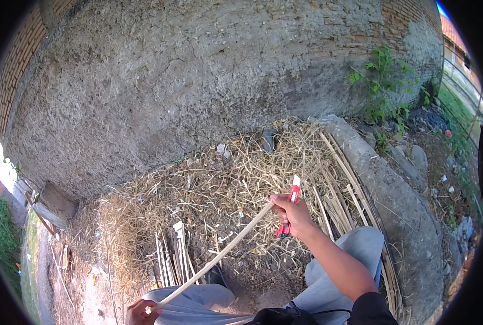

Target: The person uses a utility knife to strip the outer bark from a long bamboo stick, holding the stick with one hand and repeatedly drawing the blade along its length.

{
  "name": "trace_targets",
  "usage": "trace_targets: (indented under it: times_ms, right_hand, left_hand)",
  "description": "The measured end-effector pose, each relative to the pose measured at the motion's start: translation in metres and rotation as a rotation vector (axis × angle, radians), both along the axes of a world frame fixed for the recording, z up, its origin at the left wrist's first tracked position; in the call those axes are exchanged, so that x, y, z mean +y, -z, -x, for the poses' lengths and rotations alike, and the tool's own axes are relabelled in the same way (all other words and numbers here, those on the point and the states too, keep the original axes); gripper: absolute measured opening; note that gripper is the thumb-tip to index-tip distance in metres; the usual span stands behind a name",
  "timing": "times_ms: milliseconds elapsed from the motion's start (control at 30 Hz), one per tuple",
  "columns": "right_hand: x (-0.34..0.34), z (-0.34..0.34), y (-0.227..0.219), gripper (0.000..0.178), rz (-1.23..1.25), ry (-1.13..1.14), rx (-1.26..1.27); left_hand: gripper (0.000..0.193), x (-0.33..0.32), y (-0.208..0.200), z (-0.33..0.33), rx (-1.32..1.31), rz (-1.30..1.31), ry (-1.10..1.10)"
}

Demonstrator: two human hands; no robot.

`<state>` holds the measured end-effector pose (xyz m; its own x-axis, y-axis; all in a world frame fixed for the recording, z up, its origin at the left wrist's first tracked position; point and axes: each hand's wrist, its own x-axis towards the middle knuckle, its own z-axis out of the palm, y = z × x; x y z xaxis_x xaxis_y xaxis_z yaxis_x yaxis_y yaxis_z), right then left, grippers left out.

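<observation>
A long pale bamboo strip (219, 256) runs slantwise from my lap up toward the middle. My left hand (139, 313) is closed around its near end, low at the left by my knee. At the strip's far end, my right hand (294, 215) is wrapped round a red utility knife (295, 193) whose pale blade points up and away. The right thumb presses against the tip of the strip. The knife's lower end sticks out below my palm.
Shavings (241, 189) cover the ground before a rough wall (198, 81). Split strips lie in a left bundle (172, 254) and a right pile (336, 203). A concrete edge (398, 216) curves along the right, near a green plant (382, 81). A dark grey object (269, 141) lies by the wall.
</observation>
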<state>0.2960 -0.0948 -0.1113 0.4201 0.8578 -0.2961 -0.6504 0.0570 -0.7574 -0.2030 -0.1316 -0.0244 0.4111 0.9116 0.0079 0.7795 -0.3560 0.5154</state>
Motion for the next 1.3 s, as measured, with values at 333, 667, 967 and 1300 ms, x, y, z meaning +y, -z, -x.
trace_targets:
  times_ms: [333, 667, 967, 1300]
  right_hand:
    - [-0.001, -0.002, -0.004, 0.027, 0.009, 0.054, -0.026]
    - [-0.002, 0.0, -0.005, 0.029, 0.018, 0.069, -0.011]
    - [0.001, -0.005, 0.001, 0.023, 0.041, 0.104, 0.026]
    - [-0.004, -0.013, -0.002, 0.024, 0.022, 0.152, 0.026]
  left_hand:
    - [0.021, 0.004, 0.012, 0.012, 0.073, -0.055, 0.096]
    - [0.017, 0.0, 0.005, -0.009, -0.016, 0.015, 0.054]
    - [0.017, -0.003, 0.006, -0.025, 0.053, -0.379, 0.079]
    - [0.01, 0.001, 0.025, -0.035, -0.028, -0.417, 0.106]
